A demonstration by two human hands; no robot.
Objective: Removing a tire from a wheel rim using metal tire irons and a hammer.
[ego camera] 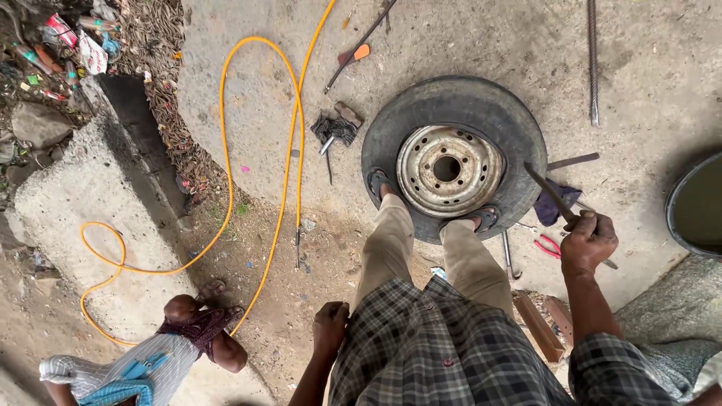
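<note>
Beside tyre point(459, 105): right hand point(588, 242) gripping, seemingly, iron bar point(549, 192).

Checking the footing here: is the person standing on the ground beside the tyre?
No. Both sandalled feet are planted on the tyre, near its metal rim, while the right hand grips a metal bar.

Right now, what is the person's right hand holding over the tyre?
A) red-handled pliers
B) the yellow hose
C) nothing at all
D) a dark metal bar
D: the right hand is closed round the lower end of a dark metal bar that slants up over the edge of the tyre; the red-handled pliers lie on the ground beside it.
</note>
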